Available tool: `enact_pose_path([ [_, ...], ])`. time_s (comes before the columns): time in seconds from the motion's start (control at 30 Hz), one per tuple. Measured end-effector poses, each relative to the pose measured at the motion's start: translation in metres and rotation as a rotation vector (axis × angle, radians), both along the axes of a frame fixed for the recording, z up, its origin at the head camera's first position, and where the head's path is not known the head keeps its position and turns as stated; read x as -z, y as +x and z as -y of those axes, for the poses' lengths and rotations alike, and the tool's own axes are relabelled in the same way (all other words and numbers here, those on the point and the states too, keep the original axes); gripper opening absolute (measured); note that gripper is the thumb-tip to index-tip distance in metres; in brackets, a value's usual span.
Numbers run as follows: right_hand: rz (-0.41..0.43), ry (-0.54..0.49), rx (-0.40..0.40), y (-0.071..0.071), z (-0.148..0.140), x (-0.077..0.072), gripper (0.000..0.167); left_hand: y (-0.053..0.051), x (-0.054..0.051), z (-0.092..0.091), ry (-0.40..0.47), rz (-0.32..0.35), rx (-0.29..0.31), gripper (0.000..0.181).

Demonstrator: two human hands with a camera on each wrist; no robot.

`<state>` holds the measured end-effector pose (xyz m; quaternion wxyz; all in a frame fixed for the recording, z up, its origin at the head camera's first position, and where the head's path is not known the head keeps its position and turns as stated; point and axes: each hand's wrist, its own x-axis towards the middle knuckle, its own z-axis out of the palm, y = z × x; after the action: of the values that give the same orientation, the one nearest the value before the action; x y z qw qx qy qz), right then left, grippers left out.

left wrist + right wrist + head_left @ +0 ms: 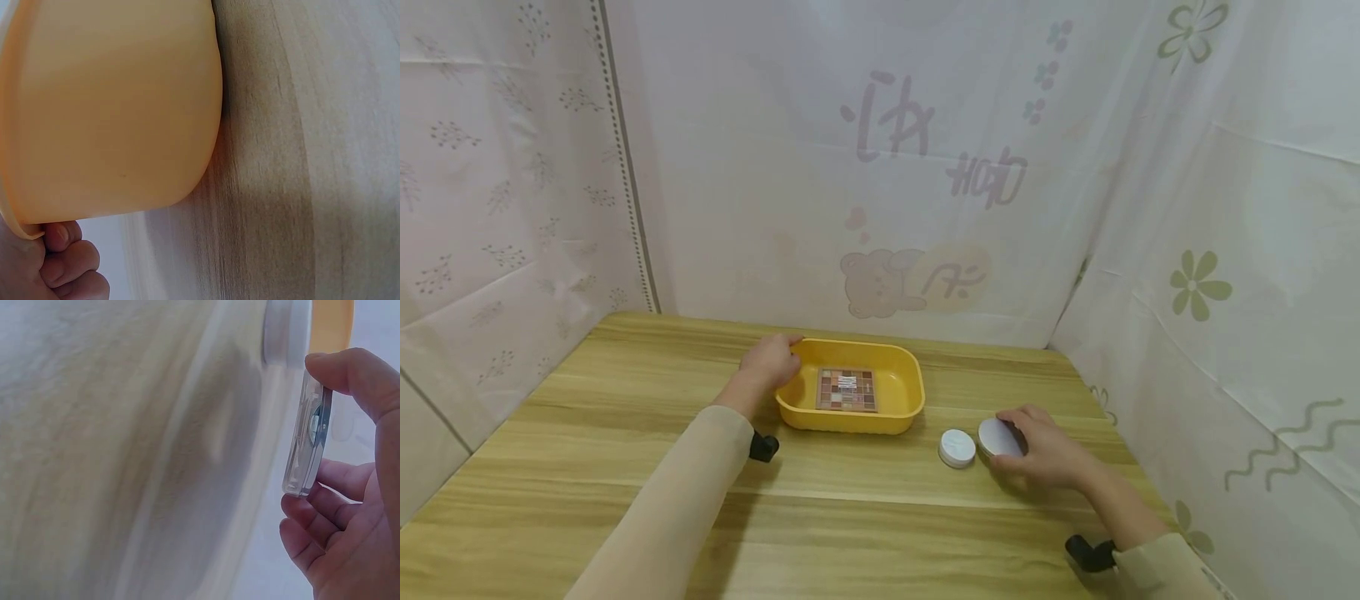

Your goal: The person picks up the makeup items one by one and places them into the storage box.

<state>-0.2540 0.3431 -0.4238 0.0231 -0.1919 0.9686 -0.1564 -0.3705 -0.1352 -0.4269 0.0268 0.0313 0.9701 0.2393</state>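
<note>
My left hand [771, 363] grips the left end of a yellow plastic basin [850, 422]. In the left wrist view its curled fingers [72, 259] lie under the rim, against the outside wall. An eyeshadow palette [847, 392] with many small colour squares lies flat inside the basin. My right hand [1041, 450] pinches a round, pale compact case [999, 438] by its edges, thumb on one side and fingers on the other. From the right wrist, the case [306, 434] shows a clear lower part and a small clasp; it appears raised off the table.
A smaller round white container [957, 448] stands just left of the compact, in front of the basin's right end. The wood-grain table [850, 533] is bordered by printed white curtains [760, 167] at the back and sides.
</note>
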Motion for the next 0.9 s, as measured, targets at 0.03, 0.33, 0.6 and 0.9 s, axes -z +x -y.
enact_pose_path([
  [0.03,0.000,-0.002,0.002,0.000,0.001,-0.001,0.085,0.000,0.000,0.000,-0.002,-0.002,0.002,0.059],
  [0.33,-0.041,-0.019,-0.017,-0.006,0.011,-0.012,0.084,0.000,-0.002,-0.001,0.017,0.008,0.000,0.059],
  [0.6,-0.074,-0.025,-0.035,-0.013,0.025,-0.021,0.083,0.001,-0.002,-0.001,0.009,0.004,-0.003,0.059],
  [0.9,-0.074,-0.012,-0.054,-0.021,0.043,-0.027,0.084,0.001,-0.001,-0.001,0.017,0.004,-0.010,0.060],
])
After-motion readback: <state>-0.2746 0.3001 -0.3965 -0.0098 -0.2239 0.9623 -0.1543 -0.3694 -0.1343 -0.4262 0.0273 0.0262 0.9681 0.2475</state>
